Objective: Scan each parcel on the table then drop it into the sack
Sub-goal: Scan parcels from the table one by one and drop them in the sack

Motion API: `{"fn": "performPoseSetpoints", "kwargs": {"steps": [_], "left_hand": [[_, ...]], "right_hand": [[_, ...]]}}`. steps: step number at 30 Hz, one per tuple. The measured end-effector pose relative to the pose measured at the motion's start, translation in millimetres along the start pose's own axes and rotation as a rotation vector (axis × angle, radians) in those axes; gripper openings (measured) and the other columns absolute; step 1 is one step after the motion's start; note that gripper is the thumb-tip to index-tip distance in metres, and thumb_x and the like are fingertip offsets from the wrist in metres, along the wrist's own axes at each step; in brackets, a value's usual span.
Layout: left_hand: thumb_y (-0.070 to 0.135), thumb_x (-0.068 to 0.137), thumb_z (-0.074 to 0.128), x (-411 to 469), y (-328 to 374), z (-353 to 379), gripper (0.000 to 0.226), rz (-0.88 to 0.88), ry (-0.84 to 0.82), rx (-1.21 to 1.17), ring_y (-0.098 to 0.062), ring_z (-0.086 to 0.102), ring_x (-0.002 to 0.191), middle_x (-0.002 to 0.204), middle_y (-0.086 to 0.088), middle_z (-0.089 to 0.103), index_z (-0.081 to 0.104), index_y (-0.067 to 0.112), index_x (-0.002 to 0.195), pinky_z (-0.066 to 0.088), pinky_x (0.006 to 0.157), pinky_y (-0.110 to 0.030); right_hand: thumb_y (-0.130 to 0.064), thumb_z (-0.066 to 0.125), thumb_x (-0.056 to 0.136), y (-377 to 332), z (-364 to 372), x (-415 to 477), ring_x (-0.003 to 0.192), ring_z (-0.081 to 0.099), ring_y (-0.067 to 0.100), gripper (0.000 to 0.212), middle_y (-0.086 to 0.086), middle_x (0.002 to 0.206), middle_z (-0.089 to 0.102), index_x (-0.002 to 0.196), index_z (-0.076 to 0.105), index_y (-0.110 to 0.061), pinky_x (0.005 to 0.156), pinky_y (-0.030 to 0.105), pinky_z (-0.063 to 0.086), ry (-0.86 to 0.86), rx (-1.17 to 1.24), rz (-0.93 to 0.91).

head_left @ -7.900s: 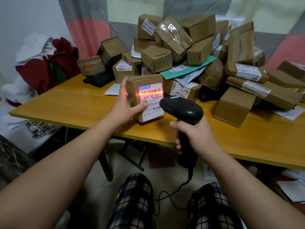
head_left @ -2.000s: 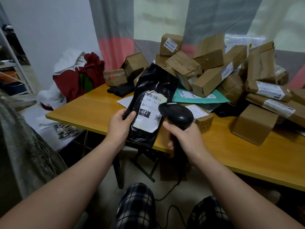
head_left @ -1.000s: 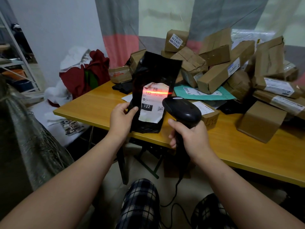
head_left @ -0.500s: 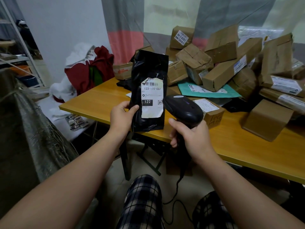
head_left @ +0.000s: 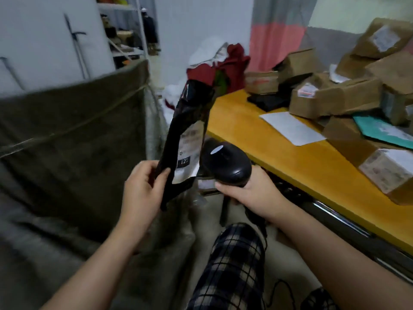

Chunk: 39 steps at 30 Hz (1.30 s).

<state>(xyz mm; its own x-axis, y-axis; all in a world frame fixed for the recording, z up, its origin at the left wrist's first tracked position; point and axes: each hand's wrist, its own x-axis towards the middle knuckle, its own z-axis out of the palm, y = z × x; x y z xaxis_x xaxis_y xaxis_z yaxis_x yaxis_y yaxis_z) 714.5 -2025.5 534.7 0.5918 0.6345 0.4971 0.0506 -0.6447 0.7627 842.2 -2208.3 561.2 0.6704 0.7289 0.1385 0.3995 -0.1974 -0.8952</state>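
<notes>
While right hand (head_left: 252, 195) grips scanner (head_left: 225, 164), left hand (head_left: 140, 189) pinches black parcel (head_left: 187, 121).

The light is dim, soft and even; under the table (head_left: 290, 162) it falls to near black. Motion blur smears the whole frame, worst on the sack (head_left: 67, 142) and the cardboard boxes (head_left: 317, 101). The label on the black parcel (head_left: 185, 135) is smeared and mostly unreadable. 1 small white glint sits on the scanner (head_left: 225, 164). Straight lines bow near the edges.
</notes>
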Motion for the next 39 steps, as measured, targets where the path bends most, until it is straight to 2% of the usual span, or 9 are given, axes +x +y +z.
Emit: {"fn": "performPoseSetpoints", "kwargs": {"steps": [4,7,9,14,23,27,31,34,39], "left_hand": [[0.008,0.090,0.061,-25,-57,-51,0.008,-0.144,0.143,0.188,0.003,0.046,0.074,0.086,0.007,0.052,0.060,0.015,0.093,0.034,0.068,-0.007],[0.010,0.092,0.059,-32,-85,-71,0.004,-0.242,0.195,0.249,0.000,0.049,0.076,0.092,0.001,0.054,0.060,0.012,0.096,0.035,0.071,-0.008],[0.011,0.093,0.058,-30,-103,-76,0.009,-0.297,0.184,0.308,-0.013,0.053,0.084,0.094,-0.004,0.056,0.061,0.006,0.099,0.038,0.076,-0.021],[0.012,0.093,0.057,1,-152,-57,0.014,-0.379,-0.019,0.479,-0.033,0.057,0.092,0.098,-0.017,0.058,0.060,0.001,0.100,0.036,0.074,-0.030],[0.016,0.093,0.054,55,-209,-20,0.026,-0.496,-0.526,0.814,-0.031,0.052,0.110,0.118,-0.013,0.054,0.054,0.008,0.119,0.046,0.091,-0.041],[0.022,0.091,0.057,62,-177,-9,0.040,-0.398,-0.431,0.773,-0.030,0.047,0.116,0.124,-0.012,0.050,0.048,0.010,0.128,0.045,0.093,-0.040],[0.019,0.091,0.055,58,-113,-7,0.038,-0.228,-0.317,0.612,-0.026,0.045,0.117,0.125,-0.008,0.050,0.050,0.014,0.128,0.044,0.096,-0.039],[0.021,0.091,0.054,53,-68,8,0.035,-0.034,-0.344,0.567,-0.027,0.047,0.114,0.122,-0.007,0.051,0.051,0.015,0.125,0.042,0.096,-0.039],[0.026,0.092,0.056,45,-4,64,0.037,0.173,-0.463,0.473,-0.026,0.046,0.116,0.123,-0.004,0.052,0.051,0.017,0.127,0.040,0.098,-0.040]], "right_hand": [[-0.035,0.079,0.076,9,61,34,0.094,0.061,0.007,0.041,-0.014,0.099,0.065,0.109,0.055,-0.037,0.079,0.024,0.046,-0.111,-0.090,0.063],[-0.032,0.078,0.079,16,97,50,0.108,0.057,0.010,0.050,-0.007,0.113,0.064,0.124,0.055,-0.026,0.089,0.026,0.045,-0.153,-0.192,0.072],[-0.033,0.077,0.080,26,115,61,0.111,0.058,0.013,0.051,-0.003,0.116,0.066,0.125,0.056,-0.023,0.089,0.025,0.046,-0.170,-0.231,0.097],[-0.039,0.077,0.078,55,140,84,0.106,0.060,0.015,0.051,-0.004,0.110,0.067,0.121,0.054,-0.026,0.089,0.033,0.051,-0.223,-0.294,0.157],[-0.031,0.077,0.079,77,130,100,0.097,0.059,0.016,0.033,-0.005,0.096,0.063,0.099,0.051,-0.033,0.083,0.030,0.047,-0.156,-0.214,0.173],[-0.031,0.080,0.076,81,115,98,0.092,0.062,0.018,0.028,-0.004,0.089,0.065,0.090,0.056,-0.031,0.077,0.029,0.046,-0.045,-0.181,0.195],[-0.039,0.081,0.072,75,91,91,0.086,0.068,0.025,0.040,0.001,0.089,0.069,0.101,0.059,-0.023,0.078,0.036,0.054,0.083,-0.146,0.241],[-0.036,0.081,0.073,60,66,75,0.082,0.066,0.016,0.044,-0.005,0.088,0.067,0.108,0.061,-0.018,0.079,0.036,0.055,0.191,-0.124,0.231],[-0.028,0.077,0.078,44,2,22,0.064,0.065,0.012,0.029,-0.003,0.073,0.067,0.100,0.064,-0.014,0.057,0.020,0.046,0.389,-0.054,0.220]]}}
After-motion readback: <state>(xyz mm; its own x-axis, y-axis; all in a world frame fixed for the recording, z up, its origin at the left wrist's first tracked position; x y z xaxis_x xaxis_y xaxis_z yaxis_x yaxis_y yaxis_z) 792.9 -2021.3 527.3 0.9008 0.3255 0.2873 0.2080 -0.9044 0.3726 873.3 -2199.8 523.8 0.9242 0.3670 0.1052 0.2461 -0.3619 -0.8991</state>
